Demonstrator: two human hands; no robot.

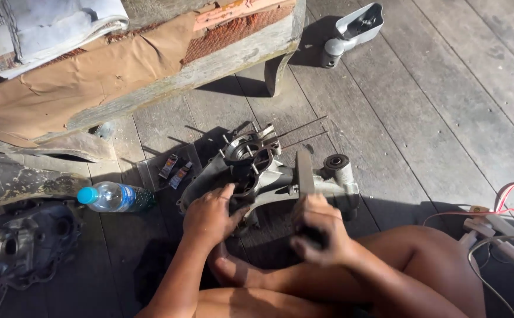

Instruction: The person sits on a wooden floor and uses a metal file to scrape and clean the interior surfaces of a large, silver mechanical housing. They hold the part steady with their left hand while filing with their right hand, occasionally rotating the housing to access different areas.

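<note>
Right grip (318,227) wraps a flat tool (304,171); left grip (210,215) presses on the engine case (268,174).
Best keep the left palm braced so the case stays put on the floor (421,118) while the blade works squarely. The case is grey cast metal, greasy, studs upright, lying before the knees.

i see my left hand (210,217) resting on the grey cast-metal engine casing (257,174) that lies on the weathered wooden plank floor (445,106). my right hand (318,231) grips a dark flat tool (304,171) standing against the casing. a clear plastic bottle with a blue cap (115,196) lies left of it, near a second dark engine part (21,244).
</note>
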